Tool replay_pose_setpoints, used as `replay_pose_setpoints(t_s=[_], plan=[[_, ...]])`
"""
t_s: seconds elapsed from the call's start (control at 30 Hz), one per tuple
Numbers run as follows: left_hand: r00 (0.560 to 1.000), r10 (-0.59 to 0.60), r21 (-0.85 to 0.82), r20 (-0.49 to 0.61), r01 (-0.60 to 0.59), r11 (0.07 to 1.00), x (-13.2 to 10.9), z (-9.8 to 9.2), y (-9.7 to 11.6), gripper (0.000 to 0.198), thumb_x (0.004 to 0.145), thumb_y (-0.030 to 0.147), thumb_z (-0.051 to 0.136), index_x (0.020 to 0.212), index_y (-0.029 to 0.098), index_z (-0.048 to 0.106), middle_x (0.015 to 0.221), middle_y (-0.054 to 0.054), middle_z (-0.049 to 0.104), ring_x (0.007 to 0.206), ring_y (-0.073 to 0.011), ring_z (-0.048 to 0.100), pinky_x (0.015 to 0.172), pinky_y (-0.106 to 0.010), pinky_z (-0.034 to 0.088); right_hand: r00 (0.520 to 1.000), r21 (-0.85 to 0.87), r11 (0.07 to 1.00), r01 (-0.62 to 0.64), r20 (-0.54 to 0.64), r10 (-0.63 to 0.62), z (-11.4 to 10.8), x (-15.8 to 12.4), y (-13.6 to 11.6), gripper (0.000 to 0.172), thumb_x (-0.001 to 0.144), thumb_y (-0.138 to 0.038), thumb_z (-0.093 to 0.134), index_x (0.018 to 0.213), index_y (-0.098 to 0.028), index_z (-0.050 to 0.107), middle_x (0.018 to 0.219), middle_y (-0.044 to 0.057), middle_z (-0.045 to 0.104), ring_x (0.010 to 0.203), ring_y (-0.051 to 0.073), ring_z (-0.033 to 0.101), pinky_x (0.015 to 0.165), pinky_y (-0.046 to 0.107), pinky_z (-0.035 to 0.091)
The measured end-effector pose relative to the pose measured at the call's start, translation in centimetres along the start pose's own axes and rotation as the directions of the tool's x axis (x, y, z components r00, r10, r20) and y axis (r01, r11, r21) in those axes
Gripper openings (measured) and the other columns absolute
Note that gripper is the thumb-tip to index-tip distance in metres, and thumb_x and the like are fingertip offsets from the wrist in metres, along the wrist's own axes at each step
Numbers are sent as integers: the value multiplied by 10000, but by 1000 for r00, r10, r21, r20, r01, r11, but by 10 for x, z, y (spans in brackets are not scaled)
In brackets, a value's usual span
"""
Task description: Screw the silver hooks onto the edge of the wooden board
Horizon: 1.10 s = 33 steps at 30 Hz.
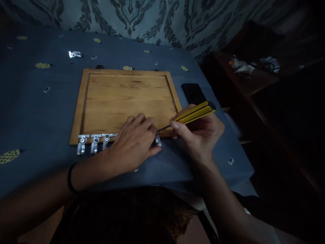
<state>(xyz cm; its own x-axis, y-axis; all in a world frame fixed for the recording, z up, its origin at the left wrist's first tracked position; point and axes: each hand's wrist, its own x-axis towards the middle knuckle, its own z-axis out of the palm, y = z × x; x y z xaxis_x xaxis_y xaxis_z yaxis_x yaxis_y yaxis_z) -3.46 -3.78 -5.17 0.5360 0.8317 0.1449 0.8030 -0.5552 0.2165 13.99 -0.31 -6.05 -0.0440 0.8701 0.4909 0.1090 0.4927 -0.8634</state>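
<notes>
Right hand [203, 135] grips yellow screwdriver [194, 113], long axis slanting down-left to the metal hook [158, 140] at wooden board's [122, 101] near edge – left hand [135, 140] nearer, thumb at hook, pinch can't tell.

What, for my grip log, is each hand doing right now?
Left hand: fingers bent, at a hook by the near edge of the board; whether it grips cannot be told.
Right hand: closed, holding a screwdriver.
</notes>
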Motion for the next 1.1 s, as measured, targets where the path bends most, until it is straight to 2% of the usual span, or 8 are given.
replay_pose_setpoints(t_s=[0.2,0.4,0.53,0.67,0.8,0.87,0.97,1.1], plan=[[1000,-3,-10,20,3,1000,1,-1,0,346,900,420,734,1065,116,725,1027,-99,657,1052,-303,543,875,-419,445,1000,-15,1000,-6,-12,5,1,0,-1,336,676,-389,912,698,-229,617,669,-53,607,432,75,495,353,245,389],[1000,-4,-5,10,4,1000,0,-1,0,332,891,404,747,1061,120,719,1043,-98,661,1057,-295,540,879,-402,436,992,-163,984,69,-90,-85,2,-1,0,404,668,-414,913,629,-235,553,562,-66,532,453,86,434,395,258,338],[1000,-7,-7,12,7,1000,0,0,0,326,896,408,741,1054,124,718,1044,-96,662,1053,-293,538,875,-405,436,991,-151,987,57,-111,-74,3,-2,0,395,656,-410,922,635,-238,567,594,-56,541,477,96,461,408,261,381],[1000,-5,-1,7,5,1000,0,0,0,330,897,420,738,1046,125,721,1036,-95,659,1053,-295,539,883,-410,439,999,-36,999,-34,-17,33,0,-1,-2,292,684,-417,906,853,-269,719,736,-39,654,477,98,537,418,268,462],[1000,-8,-2,19,8,1000,2,-1,1,333,899,417,735,1036,113,724,1024,-99,653,1051,-298,541,882,-413,439,992,58,998,-24,127,16,-6,2,-2,254,749,-468,852,827,-247,755,789,-7,719,536,105,594,437,252,489],[1000,-10,-2,25,10,1000,2,-2,1,328,897,416,736,1020,112,725,1019,-102,652,1048,-298,539,875,-412,439,985,109,993,-42,169,23,-9,2,-1,221,803,-458,811,874,-252,773,837,6,725,570,109,616,449,253,496],[1000,0,-7,20,0,1000,2,-2,0,321,897,415,735,1010,115,725,1014,-100,651,1042,-297,539,868,-410,439,984,127,991,-30,178,7,-10,1,0,177,859,-431,765,886,-256,780,809,5,710,554,107,627,457,258,512],[1000,6,0,1,-6,1000,1,-2,-1,322,896,419,736,1000,115,723,1005,-98,653,1028,-292,541,864,-408,442,989,98,995,-14,146,-1,-8,0,-1,192,826,-422,801,830,-232,770,787,-13,699,462,78,603,421,241,506]])
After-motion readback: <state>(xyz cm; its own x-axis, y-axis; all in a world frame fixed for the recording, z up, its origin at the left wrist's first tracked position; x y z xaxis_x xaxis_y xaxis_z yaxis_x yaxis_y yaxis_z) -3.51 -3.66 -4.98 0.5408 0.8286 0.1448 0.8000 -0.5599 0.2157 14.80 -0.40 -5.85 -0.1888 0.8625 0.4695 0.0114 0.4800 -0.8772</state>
